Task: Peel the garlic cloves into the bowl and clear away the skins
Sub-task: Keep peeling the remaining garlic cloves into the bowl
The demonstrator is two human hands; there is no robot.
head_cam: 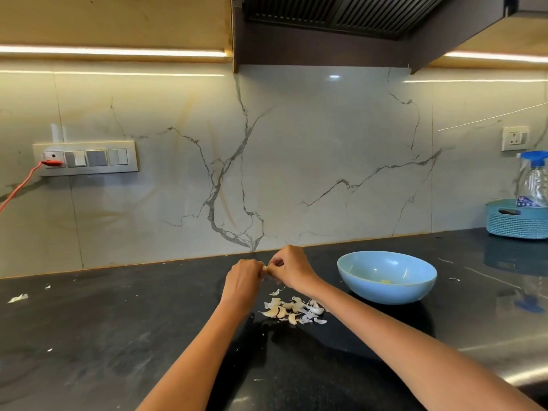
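Note:
My left hand (241,278) and my right hand (292,269) meet above the black counter and pinch one garlic clove (265,268) between their fingertips; most of the clove is hidden by the fingers. Just below the hands lies a small heap of unpeeled cloves (278,311) mixed with papery white skins (311,314). A light blue bowl (415,287) stands to the right of my right hand, with a pale yellowish piece (385,281) at its bottom.
Stray skin flakes (18,298) lie at the counter's left. A teal basket (517,222) with a spray bottle (533,180) stands at the back right. A red cable (20,186) hangs from the switch panel (86,158) on the marble wall.

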